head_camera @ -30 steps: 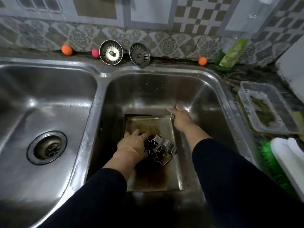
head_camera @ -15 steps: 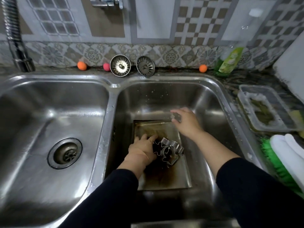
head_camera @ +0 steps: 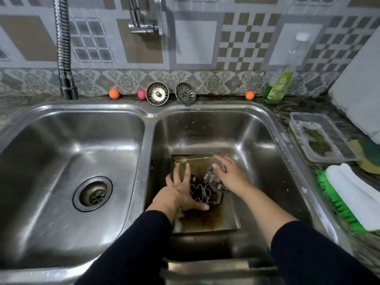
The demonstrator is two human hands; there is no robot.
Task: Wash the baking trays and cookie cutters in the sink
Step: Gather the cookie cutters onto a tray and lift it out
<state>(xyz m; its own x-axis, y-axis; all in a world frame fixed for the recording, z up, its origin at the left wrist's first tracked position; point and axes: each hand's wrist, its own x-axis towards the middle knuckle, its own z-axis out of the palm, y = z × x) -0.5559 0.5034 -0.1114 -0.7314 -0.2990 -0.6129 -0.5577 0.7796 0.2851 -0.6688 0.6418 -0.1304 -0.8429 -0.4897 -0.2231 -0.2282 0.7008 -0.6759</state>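
we see a double sink [head_camera: 148, 115]; in its right basin a stained tray [head_camera: 223, 220] lies flat on the bottom. a small heap of metal cutters [head_camera: 207, 191] rests on the tray, near its middle.

our left hand [head_camera: 181, 192] lies spread over the tray's left side, fingers splayed, thumb curled under the near edge of the cutters and touching them; its grip is loose, not clenched on anything. our right hand [head_camera: 230, 172] hovers over the far right part of the tray with fingers spread wide, its thumb right by the farthest cutter; whether it touches, we cannot tell. it holds nothing.

the left basin shows only its drain [head_camera: 93, 193]. two strainers [head_camera: 157, 93] lean against the tiled wall behind the divider, with small orange and pink balls [head_camera: 114, 94] beside them. a green soap bottle [head_camera: 277, 87] stands at the back right of the table. right of the sink sit a clear tub [head_camera: 296, 122], a yellow sponge [head_camera: 368, 161] and a green brush [head_camera: 337, 200]. a hose [head_camera: 62, 48] hangs at the left.
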